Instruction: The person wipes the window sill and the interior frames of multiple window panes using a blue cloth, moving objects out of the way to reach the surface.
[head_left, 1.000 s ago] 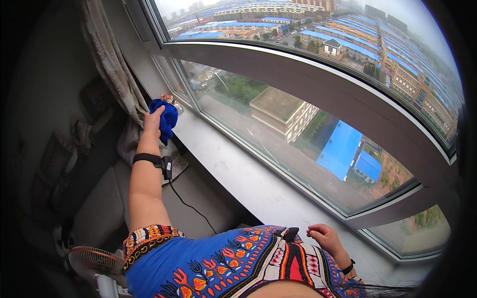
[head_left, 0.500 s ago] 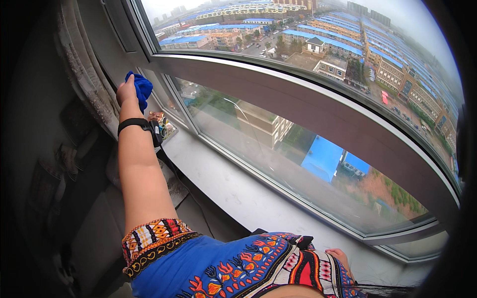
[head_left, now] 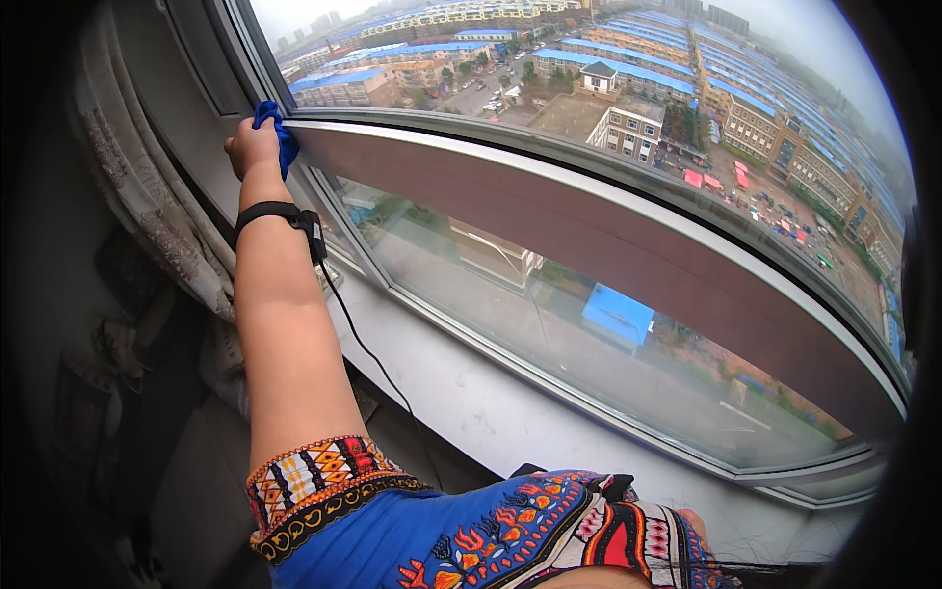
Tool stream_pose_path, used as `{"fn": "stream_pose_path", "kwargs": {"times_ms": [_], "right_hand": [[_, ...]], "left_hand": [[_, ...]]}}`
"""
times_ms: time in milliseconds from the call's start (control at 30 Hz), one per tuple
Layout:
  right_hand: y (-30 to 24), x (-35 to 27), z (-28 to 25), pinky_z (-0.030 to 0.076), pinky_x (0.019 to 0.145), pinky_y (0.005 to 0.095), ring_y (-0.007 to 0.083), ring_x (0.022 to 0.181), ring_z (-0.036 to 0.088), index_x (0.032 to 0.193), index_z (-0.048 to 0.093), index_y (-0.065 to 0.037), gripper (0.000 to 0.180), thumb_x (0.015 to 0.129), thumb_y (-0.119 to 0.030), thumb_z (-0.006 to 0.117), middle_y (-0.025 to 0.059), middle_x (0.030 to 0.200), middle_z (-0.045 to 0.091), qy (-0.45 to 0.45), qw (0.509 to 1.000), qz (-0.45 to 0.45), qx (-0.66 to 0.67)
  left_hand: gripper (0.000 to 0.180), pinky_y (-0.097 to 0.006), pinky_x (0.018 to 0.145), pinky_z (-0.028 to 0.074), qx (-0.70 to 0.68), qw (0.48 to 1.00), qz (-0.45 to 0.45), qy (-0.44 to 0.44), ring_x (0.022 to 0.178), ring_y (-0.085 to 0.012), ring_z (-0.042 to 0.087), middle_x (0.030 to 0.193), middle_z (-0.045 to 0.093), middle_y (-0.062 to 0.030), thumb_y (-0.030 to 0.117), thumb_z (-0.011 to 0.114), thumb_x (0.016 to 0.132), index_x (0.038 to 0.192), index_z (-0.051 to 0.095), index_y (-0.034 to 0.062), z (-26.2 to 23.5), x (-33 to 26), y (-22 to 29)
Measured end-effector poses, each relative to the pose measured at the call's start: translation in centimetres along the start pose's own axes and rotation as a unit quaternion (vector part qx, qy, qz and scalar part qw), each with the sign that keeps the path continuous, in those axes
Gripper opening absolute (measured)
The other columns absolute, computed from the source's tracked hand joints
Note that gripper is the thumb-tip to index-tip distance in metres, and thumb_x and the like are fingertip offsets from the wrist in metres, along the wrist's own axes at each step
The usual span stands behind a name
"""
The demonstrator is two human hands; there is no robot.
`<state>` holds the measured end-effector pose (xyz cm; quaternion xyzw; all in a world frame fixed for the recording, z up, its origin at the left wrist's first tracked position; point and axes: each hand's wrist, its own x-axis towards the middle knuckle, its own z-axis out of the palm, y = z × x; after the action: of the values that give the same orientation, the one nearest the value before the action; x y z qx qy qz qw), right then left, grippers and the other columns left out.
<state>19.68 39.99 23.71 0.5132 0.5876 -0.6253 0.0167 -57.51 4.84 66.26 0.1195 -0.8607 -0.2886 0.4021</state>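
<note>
My left hand (head_left: pixel 253 149) is stretched far out and closed around a bunched blue cloth (head_left: pixel 286 147). The cloth is against the window frame, where the upright (head_left: pixel 231 64) meets the wide brown crossbar (head_left: pixel 510 206). On my left wrist sits a black band with a small box (head_left: pixel 309 234), from which a dark cable (head_left: pixel 365 344) hangs. Only a bit of my right hand (head_left: pixel 693 520) shows past the patterned clothing at the lower right; its fingers are hidden.
Above and below the crossbar are glass panes (head_left: pixel 530 294) with buildings far below. A white windowsill (head_left: pixel 461 393) runs under the window. A pale patterned curtain (head_left: pixel 132 187) hangs at the left, beside dim furnishings (head_left: pixel 186 452).
My left hand has moved up with the cloth to the frame corner. The view has shifted, and the items on the sill's far end are now mostly behind my forearm.
</note>
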Motion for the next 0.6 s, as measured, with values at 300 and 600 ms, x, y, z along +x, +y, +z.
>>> {"fn": "stream_pose_path", "kwargs": {"times_ms": [300, 600], "right_hand": [[-5.1, -1.8, 0.7, 0.053, 0.073, 0.0275, 0.0150, 0.076, 0.067, 0.090, 0.072, 0.005, 0.022, 0.081, -0.015, 0.067, 0.0101, 0.080, 0.072, 0.011, 0.992, 0.021, -0.122], [0.0, 0.7, -0.2, 0.052, 0.079, 0.0284, 0.0150, 0.085, 0.068, 0.091, 0.075, -0.002, 0.026, 0.081, -0.025, 0.070, 0.0044, 0.087, 0.073, -0.046, 0.988, 0.021, -0.144]], "left_hand": [[0.045, -0.043, 0.106, 0.042, 0.112, 0.978, 0.149, -0.090, 0.126, -0.0342, 0.052, 0.140, 0.049, -0.0122, 0.015, 0.044, 0.089, 0.128, 0.064, 0.0212, -0.1, 2.9, -1.9], [0.044, -0.042, 0.102, 0.042, 0.087, 0.957, 0.241, -0.133, 0.120, -0.0370, 0.054, 0.126, 0.059, -0.0181, 0.017, 0.047, 0.086, 0.126, 0.065, 0.0160, -2.1, 5.1, -3.2]]}}
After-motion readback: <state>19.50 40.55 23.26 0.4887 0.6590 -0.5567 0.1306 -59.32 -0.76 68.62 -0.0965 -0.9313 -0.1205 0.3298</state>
